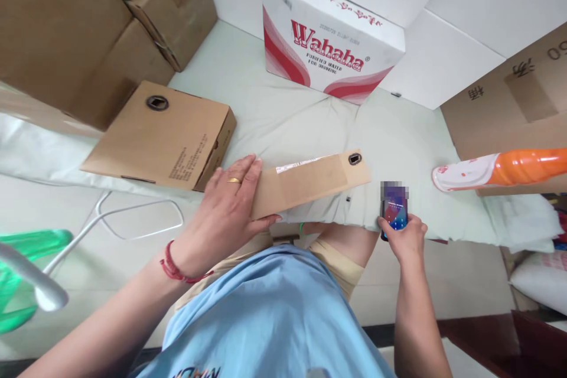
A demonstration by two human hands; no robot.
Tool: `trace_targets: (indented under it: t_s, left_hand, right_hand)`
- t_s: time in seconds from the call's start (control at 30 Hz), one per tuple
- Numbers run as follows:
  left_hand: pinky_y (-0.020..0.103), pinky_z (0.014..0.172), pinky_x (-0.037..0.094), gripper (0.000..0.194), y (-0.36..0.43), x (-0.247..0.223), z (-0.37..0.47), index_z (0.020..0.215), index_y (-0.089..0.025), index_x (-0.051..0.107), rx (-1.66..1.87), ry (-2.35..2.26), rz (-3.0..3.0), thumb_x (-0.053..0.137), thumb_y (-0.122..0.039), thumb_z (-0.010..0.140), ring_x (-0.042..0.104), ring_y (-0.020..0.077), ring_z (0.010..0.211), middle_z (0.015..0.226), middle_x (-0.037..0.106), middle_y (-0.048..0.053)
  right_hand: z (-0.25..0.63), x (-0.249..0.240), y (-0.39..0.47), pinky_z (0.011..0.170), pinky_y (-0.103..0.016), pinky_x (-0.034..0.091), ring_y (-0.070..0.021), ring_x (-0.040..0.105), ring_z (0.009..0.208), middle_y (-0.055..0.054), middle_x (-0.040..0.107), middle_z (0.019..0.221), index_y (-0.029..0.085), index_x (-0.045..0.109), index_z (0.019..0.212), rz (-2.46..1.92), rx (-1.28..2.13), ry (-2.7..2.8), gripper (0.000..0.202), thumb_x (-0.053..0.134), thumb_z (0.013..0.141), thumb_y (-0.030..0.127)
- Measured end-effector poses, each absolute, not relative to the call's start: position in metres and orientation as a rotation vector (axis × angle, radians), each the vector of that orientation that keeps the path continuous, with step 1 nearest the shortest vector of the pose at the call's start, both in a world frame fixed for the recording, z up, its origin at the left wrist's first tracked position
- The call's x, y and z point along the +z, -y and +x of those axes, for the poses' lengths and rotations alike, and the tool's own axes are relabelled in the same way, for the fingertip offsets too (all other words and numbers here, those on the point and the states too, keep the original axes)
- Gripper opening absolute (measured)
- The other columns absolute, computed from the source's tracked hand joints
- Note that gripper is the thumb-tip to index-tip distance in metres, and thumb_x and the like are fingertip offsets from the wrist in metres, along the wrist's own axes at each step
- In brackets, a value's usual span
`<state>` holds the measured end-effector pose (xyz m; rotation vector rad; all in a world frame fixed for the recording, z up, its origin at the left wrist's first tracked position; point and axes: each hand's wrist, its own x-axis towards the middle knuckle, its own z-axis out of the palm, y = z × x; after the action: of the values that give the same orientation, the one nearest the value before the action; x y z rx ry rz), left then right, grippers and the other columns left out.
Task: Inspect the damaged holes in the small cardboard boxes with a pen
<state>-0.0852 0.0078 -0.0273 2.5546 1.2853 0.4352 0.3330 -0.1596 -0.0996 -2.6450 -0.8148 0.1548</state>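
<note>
My left hand (225, 207) lies flat on the near end of a flattened brown cardboard box (310, 180) with a strip of clear tape and a dark handle hole, fingers curled over its edge. My right hand (407, 239) holds a phone (394, 209) with a lit screen at the surface's front edge. A folded-up brown carton (163, 136) with printed text sits to the left of my left hand.
A white and red Wahaha water box (330, 41) stands at the back. Large brown cartons (88, 23) stack at the left, another (514, 100) at the right. An orange and white bottle (500, 168) lies on its side at the right. A green chair (26, 274) is at lower left.
</note>
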Motion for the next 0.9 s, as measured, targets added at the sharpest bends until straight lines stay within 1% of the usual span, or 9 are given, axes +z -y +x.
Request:
trace_targets:
  t_s: [0.1,0.17,0.2,0.33,0.4,0.47,0.53,0.67,0.9]
  left_hand:
    - [0.057,0.113,0.057,0.083,-0.013,-0.023,-0.083,0.159,-0.014,0.034,0.41,-1.234,2.482,0.076,-0.038,0.091,0.062,0.0413,0.14,0.155,0.055,0.025]
    - [0.054,0.11,0.059,0.073,-0.019,-0.017,-0.08,0.154,-0.016,0.039,0.416,-1.207,2.487,0.071,-0.03,0.089,0.063,0.039,0.137,0.15,0.057,0.021]
    - [0.054,0.11,0.059,0.072,-0.023,-0.014,-0.078,0.153,-0.017,0.04,0.431,-1.201,2.507,0.069,-0.027,0.088,0.061,0.0392,0.138,0.15,0.057,0.02]
    - [0.051,0.109,0.06,0.074,-0.033,-0.004,-0.073,0.154,-0.021,0.04,0.526,-1.246,2.593,0.067,-0.019,0.085,0.058,0.0393,0.141,0.151,0.056,0.018]
    - [0.05,0.107,0.061,0.074,-0.036,0.0,-0.07,0.154,-0.022,0.039,0.548,-1.28,2.635,0.066,-0.018,0.085,0.059,0.0397,0.139,0.15,0.056,0.018]
    - [0.05,0.105,0.061,0.074,-0.037,0.003,-0.067,0.154,-0.021,0.039,0.55,-1.295,2.675,0.066,-0.017,0.085,0.06,0.041,0.137,0.15,0.057,0.019]
    - [0.051,0.104,0.062,0.074,-0.036,0.005,-0.065,0.154,-0.02,0.038,0.539,-1.306,2.699,0.066,-0.016,0.085,0.06,0.0417,0.137,0.149,0.057,0.02]
    - [0.05,0.102,0.063,0.076,-0.033,0.006,-0.063,0.154,-0.02,0.038,0.495,-1.324,2.695,0.067,-0.016,0.085,0.059,0.0413,0.14,0.15,0.057,0.02]
    - [0.05,0.098,0.065,0.073,-0.031,0.005,-0.064,0.153,-0.019,0.041,0.495,-1.333,2.67,0.067,-0.015,0.085,0.06,0.042,0.139,0.149,0.057,0.021]
  right_hand:
    - [0.33,-0.092,0.159,0.108,-0.056,0.048,-0.0401,0.057,0.12,-0.015,0.062,0.11,0.016,0.064,0.116,-2.615,0.24,0.807,0.085,0.084,0.053,0.068]
    - [0.322,-0.085,0.157,0.109,-0.056,0.049,-0.0391,0.06,0.118,-0.016,0.063,0.115,0.015,0.064,0.12,-2.579,0.244,0.799,0.088,0.085,0.052,0.066]
    - [0.316,-0.08,0.156,0.109,-0.055,0.049,-0.0383,0.061,0.118,-0.016,0.063,0.119,0.014,0.064,0.124,-2.545,0.221,0.804,0.09,0.085,0.052,0.066]
    - [0.278,-0.061,0.15,0.106,-0.051,0.052,-0.0321,0.067,0.112,-0.014,0.061,0.131,0.019,0.06,0.14,-2.351,0.099,0.873,0.09,0.082,0.065,0.064]
    - [0.259,-0.052,0.145,0.103,-0.049,0.054,-0.0296,0.068,0.111,-0.014,0.06,0.134,0.021,0.055,0.146,-2.241,0.088,0.918,0.09,0.082,0.07,0.061]
    - [0.244,-0.044,0.139,0.1,-0.047,0.056,-0.0292,0.067,0.112,-0.014,0.059,0.134,0.021,0.051,0.149,-2.139,0.072,0.962,0.091,0.083,0.073,0.057]
    - [0.233,-0.039,0.13,0.1,-0.048,0.056,-0.0302,0.066,0.115,-0.014,0.058,0.133,0.02,0.05,0.149,-2.074,0.028,1.012,0.09,0.084,0.073,0.055]
    - [0.215,-0.033,0.114,0.103,-0.052,0.056,-0.0328,0.064,0.118,-0.013,0.057,0.13,0.02,0.053,0.144,-2.04,-0.083,1.121,0.084,0.084,0.073,0.051]
    - [0.194,-0.032,0.102,0.1,-0.051,0.057,-0.0318,0.064,0.117,-0.014,0.058,0.129,0.021,0.051,0.143,-2.029,-0.141,1.192,0.079,0.081,0.077,0.05]
